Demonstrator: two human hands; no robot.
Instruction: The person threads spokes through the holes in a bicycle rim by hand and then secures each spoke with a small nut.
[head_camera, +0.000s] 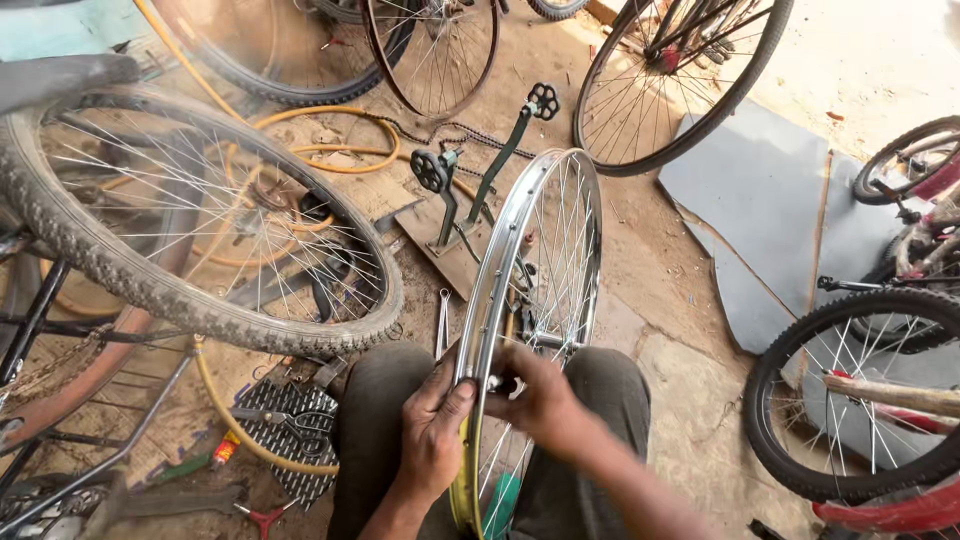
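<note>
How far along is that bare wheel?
Done: spokes already fill the shiny rim, which stands upright between the knees. In hand: left hand braces the rim's edge; right hand works a small tool at the spokes. Left: no tyre on it yet, and whether it runs true cannot be told.

A knobby-tyred wheel (190, 220) stands at left, beside a coiled yellow hose (320, 155). A crank with pedals (487, 165) lies on the dirt floor (650, 280); pliers (290, 422) rest on a metal grate (265, 440). A grey mat (770, 200) lies at right.
</note>
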